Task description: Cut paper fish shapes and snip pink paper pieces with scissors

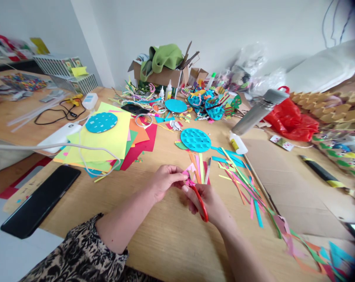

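Observation:
Near the middle of the table, my left hand (169,181) pinches a small piece of pink paper (189,169). My right hand (205,203) grips red-handled scissors (201,201), whose blades meet the pink paper between both hands. Just beyond lie several narrow paper strips (198,166) in orange, pink and yellow, with a pen (207,170) beside them. Farther back is a blue oval (195,140) covered in small raised flaps. To the right, loose coloured strips (248,180) are scattered across the table.
Stacked coloured paper (107,147) lies left, crossed by a white cable (101,148). A black phone (40,201) rests at the left edge. Rightward are a glue bottle (238,142), a steel flask (255,111), a cardboard sheet (289,188) and a cutter knife (323,171). A person's arm (9,184) shows far left.

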Demonstrator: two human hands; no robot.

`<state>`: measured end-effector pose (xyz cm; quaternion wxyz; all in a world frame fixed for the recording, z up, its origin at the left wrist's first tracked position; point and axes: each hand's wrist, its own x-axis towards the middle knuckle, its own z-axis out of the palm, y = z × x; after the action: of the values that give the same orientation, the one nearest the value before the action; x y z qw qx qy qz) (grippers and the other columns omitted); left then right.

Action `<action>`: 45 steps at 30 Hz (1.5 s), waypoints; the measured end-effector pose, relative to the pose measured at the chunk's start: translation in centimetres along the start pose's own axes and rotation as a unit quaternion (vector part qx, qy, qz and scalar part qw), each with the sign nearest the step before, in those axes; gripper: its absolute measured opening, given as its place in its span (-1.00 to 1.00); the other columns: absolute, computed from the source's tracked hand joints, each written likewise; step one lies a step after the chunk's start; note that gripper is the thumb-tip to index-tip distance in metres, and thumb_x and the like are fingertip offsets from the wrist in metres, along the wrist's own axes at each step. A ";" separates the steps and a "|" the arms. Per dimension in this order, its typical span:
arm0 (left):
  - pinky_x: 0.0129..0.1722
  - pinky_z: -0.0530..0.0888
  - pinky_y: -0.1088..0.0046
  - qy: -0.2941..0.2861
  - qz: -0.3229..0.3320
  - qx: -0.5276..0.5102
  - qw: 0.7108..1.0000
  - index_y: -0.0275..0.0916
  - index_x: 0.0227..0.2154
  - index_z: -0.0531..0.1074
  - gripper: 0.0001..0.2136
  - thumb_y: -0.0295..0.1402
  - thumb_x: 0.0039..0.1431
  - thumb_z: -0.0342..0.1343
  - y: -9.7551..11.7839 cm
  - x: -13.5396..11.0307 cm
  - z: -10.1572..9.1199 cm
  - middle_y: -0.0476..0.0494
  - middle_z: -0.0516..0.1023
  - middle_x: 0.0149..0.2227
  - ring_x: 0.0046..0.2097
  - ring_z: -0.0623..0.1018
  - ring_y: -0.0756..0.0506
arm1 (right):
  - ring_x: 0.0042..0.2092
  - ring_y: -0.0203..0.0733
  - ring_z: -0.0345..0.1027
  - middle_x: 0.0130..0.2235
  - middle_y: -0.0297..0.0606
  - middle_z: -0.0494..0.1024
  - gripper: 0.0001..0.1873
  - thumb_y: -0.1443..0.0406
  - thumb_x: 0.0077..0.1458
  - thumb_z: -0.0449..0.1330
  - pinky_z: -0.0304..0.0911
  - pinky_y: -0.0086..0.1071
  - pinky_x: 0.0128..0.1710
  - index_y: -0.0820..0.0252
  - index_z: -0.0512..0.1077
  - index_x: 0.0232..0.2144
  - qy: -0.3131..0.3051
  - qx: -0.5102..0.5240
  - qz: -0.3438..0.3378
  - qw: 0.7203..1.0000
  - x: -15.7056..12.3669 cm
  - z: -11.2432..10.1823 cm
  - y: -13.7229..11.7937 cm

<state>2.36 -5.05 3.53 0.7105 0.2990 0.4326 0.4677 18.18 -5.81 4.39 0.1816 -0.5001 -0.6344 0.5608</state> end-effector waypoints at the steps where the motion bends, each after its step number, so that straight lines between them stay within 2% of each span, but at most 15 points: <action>1: -0.38 0.39 0.46 0.001 0.000 0.005 1.000 -0.33 -0.57 0.48 -0.77 -0.29 -0.24 0.35 0.0 0.0 0.0 -0.08 0.50 -0.54 -0.48 0.44 0.02 | -0.67 -0.33 0.22 -0.72 -0.32 0.37 -0.44 -0.14 0.01 0.18 0.09 -0.48 -0.65 0.18 0.28 -0.69 0.002 -0.003 0.002 1.000 0.0 0.0 0.0; 8: -0.37 0.39 0.47 0.001 0.001 0.020 1.000 -0.33 -0.54 0.47 -0.77 -0.31 -0.25 0.34 0.0 0.0 0.1 -0.07 0.51 -0.52 -0.47 0.44 0.03 | -0.67 -0.35 0.19 -0.73 -0.32 0.37 -0.42 -0.11 0.05 0.17 0.07 -0.48 -0.64 0.19 0.29 -0.72 0.016 -0.034 0.008 0.999 -0.1 -0.1 -0.4; 16: -0.38 0.37 0.47 0.001 0.014 0.023 1.000 -0.32 -0.56 0.48 -0.79 -0.30 -0.24 0.34 -0.2 0.1 0.0 -0.06 0.50 -0.54 -0.46 0.44 0.02 | -0.63 -0.32 0.25 -0.67 -0.32 0.40 -0.46 -0.13 0.07 0.15 0.11 -0.49 -0.63 0.19 0.30 -0.61 0.010 -0.005 -0.021 1.000 0.0 -0.1 0.5; 22: -0.39 0.36 0.47 0.006 0.013 0.016 1.000 -0.32 -0.55 0.47 -0.78 -0.30 -0.25 0.34 -0.2 0.2 0.0 -0.04 0.49 -0.54 -0.48 0.43 0.03 | -0.64 -0.32 0.25 -0.69 -0.30 0.39 -0.40 -0.17 0.09 0.08 0.11 -0.48 -0.63 0.19 0.29 -0.64 0.003 -0.010 -0.031 0.999 0.1 -0.1 0.6; 29: -0.40 0.35 0.49 0.003 0.013 0.012 1.000 -0.32 -0.55 0.47 -0.77 -0.29 -0.25 0.35 -0.1 0.1 0.0 -0.04 0.49 -0.53 -0.47 0.44 0.03 | -0.68 -0.33 0.23 -0.72 -0.34 0.37 -0.44 -0.13 0.06 0.14 0.08 -0.50 -0.68 0.17 0.26 -0.66 0.005 -0.010 -0.014 1.000 0.1 -0.1 0.7; 45: -0.41 0.38 0.48 0.008 0.003 -0.011 1.000 -0.32 -0.56 0.43 -0.80 -0.34 -0.22 0.31 -0.1 0.1 0.0 -0.05 0.49 -0.57 -0.50 0.45 0.03 | -0.70 -0.35 0.17 -0.76 -0.33 0.34 -0.39 -0.19 -0.05 0.18 0.06 -0.50 -0.68 0.16 0.22 -0.73 0.030 -0.031 0.022 0.999 -0.1 -0.1 -0.5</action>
<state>2.39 -5.01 3.39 0.7089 0.2881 0.4324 0.4770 18.05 -5.78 4.91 0.1728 -0.5353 -0.6347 0.5299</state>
